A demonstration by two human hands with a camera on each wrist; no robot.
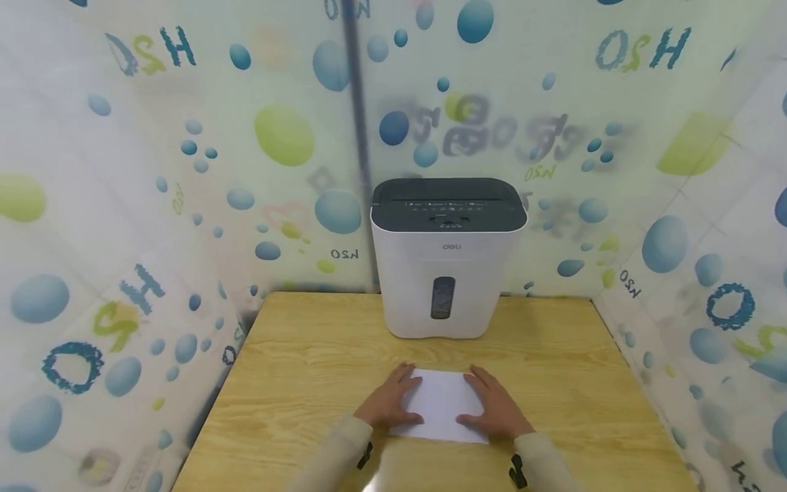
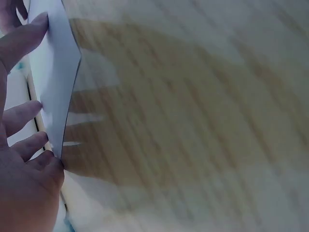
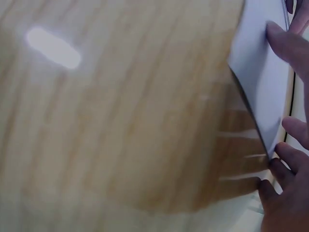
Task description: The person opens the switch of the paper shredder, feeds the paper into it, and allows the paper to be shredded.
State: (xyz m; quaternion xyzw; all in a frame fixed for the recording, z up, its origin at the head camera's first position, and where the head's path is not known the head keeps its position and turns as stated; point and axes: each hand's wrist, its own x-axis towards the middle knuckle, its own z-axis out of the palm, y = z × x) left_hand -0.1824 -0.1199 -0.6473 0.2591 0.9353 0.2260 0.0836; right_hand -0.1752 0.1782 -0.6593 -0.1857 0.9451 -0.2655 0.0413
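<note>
A white sheet of paper (image 1: 440,404) lies low over the wooden table, in front of a shredder (image 1: 451,273). My left hand (image 1: 389,400) spans the paper's left side, fingers spread, thumb resting on its upper face. In the left wrist view, the fingertips (image 2: 35,107) of that hand line the paper's side edge. On the opposite side my right hand (image 1: 499,407) touches the paper the same way, its thumb on the surface near the front edge. The right wrist view shows the right hand's fingertips (image 3: 273,162) at the paper's side edge and corner.
The white shredder has a dark top with a slot, a small dark front window and "deli" lettering. It stands near the back of the wooden table (image 1: 295,383). Patterned curtains (image 1: 283,205) with blue and green bubbles enclose the back and sides.
</note>
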